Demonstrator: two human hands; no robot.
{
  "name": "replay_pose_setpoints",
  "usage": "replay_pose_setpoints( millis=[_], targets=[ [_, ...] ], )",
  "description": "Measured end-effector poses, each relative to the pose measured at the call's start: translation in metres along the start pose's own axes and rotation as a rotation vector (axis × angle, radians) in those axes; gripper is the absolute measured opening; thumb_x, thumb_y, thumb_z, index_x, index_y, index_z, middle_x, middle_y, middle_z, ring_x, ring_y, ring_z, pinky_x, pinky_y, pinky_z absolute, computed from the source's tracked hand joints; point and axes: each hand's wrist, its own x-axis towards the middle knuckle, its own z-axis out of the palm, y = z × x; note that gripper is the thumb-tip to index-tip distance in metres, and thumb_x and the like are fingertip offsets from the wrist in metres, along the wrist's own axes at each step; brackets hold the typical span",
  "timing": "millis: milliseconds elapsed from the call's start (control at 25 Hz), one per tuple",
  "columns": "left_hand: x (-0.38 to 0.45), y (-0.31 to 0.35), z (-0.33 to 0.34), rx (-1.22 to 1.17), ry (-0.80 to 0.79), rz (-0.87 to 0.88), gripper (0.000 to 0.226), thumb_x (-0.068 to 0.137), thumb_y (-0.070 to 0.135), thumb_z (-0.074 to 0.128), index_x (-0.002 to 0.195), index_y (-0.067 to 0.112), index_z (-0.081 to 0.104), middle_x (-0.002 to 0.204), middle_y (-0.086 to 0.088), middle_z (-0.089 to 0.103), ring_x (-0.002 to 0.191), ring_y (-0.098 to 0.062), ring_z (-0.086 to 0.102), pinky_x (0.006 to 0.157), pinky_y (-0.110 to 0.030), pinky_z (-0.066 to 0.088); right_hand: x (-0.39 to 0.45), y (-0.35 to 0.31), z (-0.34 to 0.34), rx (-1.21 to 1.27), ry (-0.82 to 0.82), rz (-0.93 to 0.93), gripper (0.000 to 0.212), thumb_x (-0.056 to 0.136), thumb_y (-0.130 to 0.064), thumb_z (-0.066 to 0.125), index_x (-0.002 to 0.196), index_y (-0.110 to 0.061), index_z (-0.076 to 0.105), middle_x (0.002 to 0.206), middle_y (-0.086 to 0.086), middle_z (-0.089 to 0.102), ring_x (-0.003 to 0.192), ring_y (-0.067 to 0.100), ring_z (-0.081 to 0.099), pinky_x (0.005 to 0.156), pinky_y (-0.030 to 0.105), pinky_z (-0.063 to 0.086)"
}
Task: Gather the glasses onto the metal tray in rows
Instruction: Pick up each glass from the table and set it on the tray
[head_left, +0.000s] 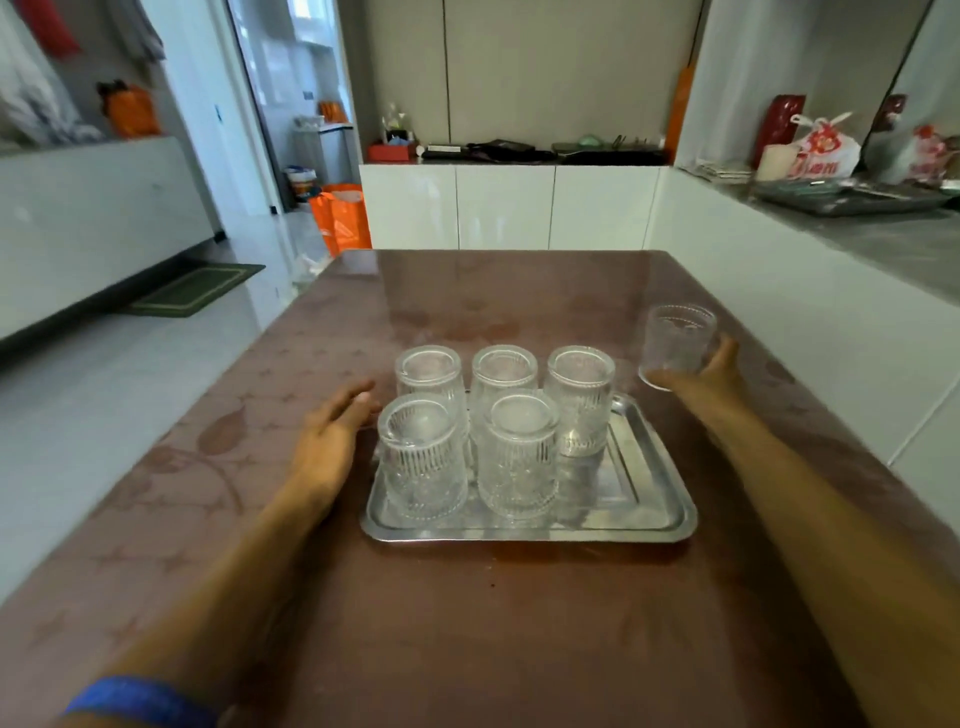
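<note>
A metal tray (649, 499) lies on the brown table. Several ribbed clear glasses stand upside down on it: three in the far row (503, 371) and two in the near row (423, 462), at its left and middle. The tray's near right part is bare. To the right of the tray, my right hand (711, 371) grips one more glass (675, 343) around its lower part. My left hand (332, 431) rests flat on the table beside the tray's left edge, fingers apart, holding nothing.
The brown patterned table (467, 623) runs forward from me. A white counter (831, 322) borders the table's right side, with a dark tray and bags on top. White cabinets stand behind the table, and orange bags (340, 218) sit on the floor at the far left.
</note>
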Motion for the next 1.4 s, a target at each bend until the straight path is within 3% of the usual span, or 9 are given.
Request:
replay_pose_setpoints(
  millis=[200, 360, 600, 680, 840, 1000, 1200, 1280, 1400],
  targets=[
    [0.001, 0.0, -0.008, -0.047, -0.031, 0.013, 0.039, 0.103, 0.047, 0.036, 0.126, 0.033, 0.065, 0.117, -0.002, 0.073, 0.109, -0.018, 0.068, 0.101, -0.038, 0.05, 0.01, -0.005, 0.019, -0.012, 0.054, -0.017, 0.101, 0.064, -0.024, 0.091, 0.146, -0.015, 0.033, 0.137, 0.016, 0.056, 0.116, 0.033, 0.058, 0.083, 0.033, 0.047],
    [0.002, 0.0, -0.005, -0.065, -0.059, 0.022, 0.037, 0.104, 0.046, 0.036, 0.122, 0.032, 0.065, 0.105, 0.009, 0.073, 0.107, -0.015, 0.067, 0.103, -0.041, 0.049, -0.024, -0.023, 0.001, 0.058, 0.067, -0.171, 0.079, 0.063, -0.028, 0.09, 0.13, -0.024, 0.049, 0.119, 0.002, 0.062, 0.096, 0.021, 0.062, 0.067, 0.026, 0.049],
    [-0.002, 0.001, -0.004, -0.116, -0.09, 0.014, 0.043, 0.105, 0.042, 0.037, 0.127, 0.017, 0.064, 0.116, -0.009, 0.071, 0.113, -0.028, 0.066, 0.107, -0.047, 0.047, -0.1, -0.062, -0.074, 0.186, -0.026, -0.416, 0.066, 0.065, -0.032, 0.091, 0.116, -0.03, 0.048, 0.103, -0.015, 0.059, 0.074, -0.017, 0.063, 0.049, 0.009, 0.05],
    [-0.002, -0.001, -0.005, -0.126, -0.097, 0.015, 0.038, 0.104, 0.041, 0.04, 0.118, 0.019, 0.067, 0.116, -0.012, 0.073, 0.113, -0.028, 0.067, 0.108, -0.048, 0.048, -0.121, -0.07, -0.082, 0.121, -0.08, -0.448, 0.068, 0.062, -0.039, 0.09, 0.114, -0.03, 0.048, 0.101, -0.014, 0.06, 0.074, -0.013, 0.064, 0.048, 0.009, 0.05],
    [0.0, -0.004, -0.006, -0.108, -0.117, 0.024, 0.047, 0.099, 0.05, 0.043, 0.115, 0.016, 0.071, 0.113, -0.011, 0.075, 0.112, -0.028, 0.068, 0.107, -0.051, 0.048, -0.149, -0.064, -0.07, -0.095, -0.116, -0.467, 0.07, 0.052, -0.055, 0.087, 0.107, -0.039, 0.046, 0.099, -0.012, 0.063, 0.082, 0.005, 0.062, 0.062, 0.03, 0.053],
    [0.001, -0.008, -0.008, -0.095, -0.145, 0.022, 0.056, 0.093, 0.058, 0.044, 0.116, 0.016, 0.072, 0.113, -0.009, 0.076, 0.112, -0.028, 0.069, 0.107, -0.051, 0.048, -0.16, -0.047, -0.042, -0.094, -0.179, -0.477, 0.069, 0.048, -0.058, 0.084, 0.102, -0.044, 0.044, 0.103, -0.011, 0.064, 0.09, 0.016, 0.065, 0.072, 0.035, 0.054],
    [-0.002, -0.001, -0.011, -0.13, -0.168, -0.027, 0.035, 0.102, 0.032, 0.048, 0.118, 0.008, 0.068, 0.115, -0.015, 0.074, 0.116, -0.036, 0.067, 0.106, -0.047, 0.049, -0.166, -0.032, -0.012, -0.069, -0.172, -0.511, 0.081, 0.048, -0.068, 0.08, 0.117, -0.046, 0.043, 0.117, -0.011, 0.063, 0.099, 0.017, 0.065, 0.076, 0.038, 0.058],
    [-0.008, -0.001, -0.024, -0.146, -0.259, -0.04, 0.024, 0.096, 0.011, 0.058, 0.119, 0.013, 0.067, 0.122, -0.016, 0.072, 0.121, -0.036, 0.064, 0.108, -0.047, 0.047, -0.16, -0.021, -0.022, 0.049, -0.322, -0.409, 0.099, 0.041, -0.067, 0.088, 0.126, -0.053, 0.039, 0.127, -0.012, 0.058, 0.105, 0.013, 0.064, 0.076, 0.03, 0.058],
    [-0.019, -0.001, -0.053, 0.04, -0.572, -0.009, 0.073, 0.076, 0.008, 0.081, 0.137, 0.032, 0.048, 0.143, 0.005, 0.057, 0.13, -0.014, 0.055, 0.114, -0.039, 0.04, -0.134, -0.009, -0.05, -0.021, -0.615, -0.23, 0.141, 0.029, -0.066, 0.093, 0.15, -0.043, 0.023, 0.15, -0.003, 0.046, 0.129, 0.023, 0.051, 0.102, 0.041, 0.048]
  ],
)
